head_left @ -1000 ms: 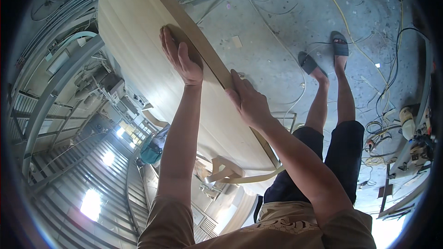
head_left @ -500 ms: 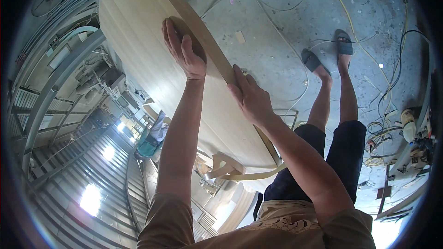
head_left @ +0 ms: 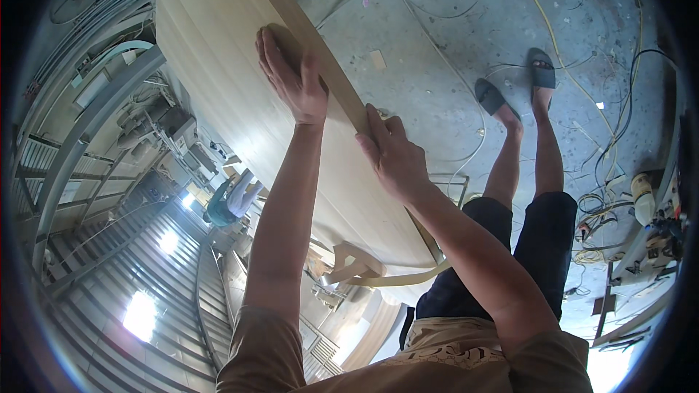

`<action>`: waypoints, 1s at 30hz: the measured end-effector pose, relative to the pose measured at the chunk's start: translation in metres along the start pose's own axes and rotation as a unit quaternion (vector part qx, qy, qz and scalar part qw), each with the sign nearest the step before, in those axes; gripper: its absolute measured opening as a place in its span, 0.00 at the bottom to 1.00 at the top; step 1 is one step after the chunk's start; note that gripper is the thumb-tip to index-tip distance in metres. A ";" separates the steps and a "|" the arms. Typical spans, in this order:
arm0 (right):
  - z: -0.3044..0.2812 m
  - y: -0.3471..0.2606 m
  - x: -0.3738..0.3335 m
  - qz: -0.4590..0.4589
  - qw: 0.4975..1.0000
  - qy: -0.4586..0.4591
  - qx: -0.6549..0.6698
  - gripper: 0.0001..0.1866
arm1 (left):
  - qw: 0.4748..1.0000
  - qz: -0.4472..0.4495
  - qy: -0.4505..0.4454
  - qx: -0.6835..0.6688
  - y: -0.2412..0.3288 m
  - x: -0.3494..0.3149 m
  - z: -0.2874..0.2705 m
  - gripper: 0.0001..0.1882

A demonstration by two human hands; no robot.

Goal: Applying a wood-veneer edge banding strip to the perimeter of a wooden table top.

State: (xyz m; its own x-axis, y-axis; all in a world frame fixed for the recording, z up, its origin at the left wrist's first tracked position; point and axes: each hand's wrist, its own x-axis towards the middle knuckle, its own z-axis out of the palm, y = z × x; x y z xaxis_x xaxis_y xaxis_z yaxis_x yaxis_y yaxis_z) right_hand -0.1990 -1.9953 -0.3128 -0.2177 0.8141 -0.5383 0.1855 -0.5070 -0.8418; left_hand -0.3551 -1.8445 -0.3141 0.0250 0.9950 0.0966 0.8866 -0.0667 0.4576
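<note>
A large pale wooden panel (head_left: 226, 80) with a darker edge band (head_left: 320, 51) stretches across the view on a slant. My left hand (head_left: 295, 80) lies flat on its face beside the band, fingers stretched out and the thumb blurred. Farther down the same edge, my right hand (head_left: 397, 160) grips the panel's rim. Its thumb rests toward the face while the fingers curl along the outer side, their tips partly hidden.
A curved wooden strip (head_left: 400, 278) and bent wooden pieces (head_left: 351, 263) are near the panel's lower end. A yellow hose (head_left: 542, 11) and coiled cables (head_left: 601, 207) lie on the concrete floor (head_left: 437, 44). Another person (head_left: 231, 200) is beyond the panel, near machinery (head_left: 171, 127).
My left thumb has shifted and is blurred, and my right hand has moved slightly along the edge. The person in the background has moved a little to the left.
</note>
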 end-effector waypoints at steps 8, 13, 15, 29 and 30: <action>-0.003 0.010 -0.022 -0.066 0.993 0.013 -0.100 0.35 | 0.996 0.009 0.000 0.093 0.006 0.002 0.000 0.52; -0.017 -0.011 0.040 -0.082 0.986 -0.004 0.146 0.38 | 0.994 -0.015 0.009 0.108 0.016 0.000 -0.004 0.48; -0.016 -0.031 0.079 -0.088 0.973 -0.052 0.208 0.39 | 0.996 -0.024 -0.022 0.080 0.012 0.000 -0.007 0.47; -0.001 -0.083 0.237 -0.192 0.958 -0.034 0.211 0.38 | 0.991 -0.065 0.082 -0.081 0.015 0.000 -0.005 0.34; 0.009 -0.070 0.205 -0.177 0.956 -0.048 0.228 0.40 | 0.991 -0.066 0.085 -0.076 0.011 -0.006 -0.008 0.33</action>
State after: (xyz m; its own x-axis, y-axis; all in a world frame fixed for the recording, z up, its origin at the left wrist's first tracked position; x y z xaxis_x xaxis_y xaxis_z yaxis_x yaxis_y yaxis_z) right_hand -0.2655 -1.7956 -0.3650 -0.2810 0.9388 -0.1993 -0.3485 -0.2934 -0.8902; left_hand -0.3491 -1.8513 -0.3028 -0.1762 0.9697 0.1694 0.7966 0.0394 0.6032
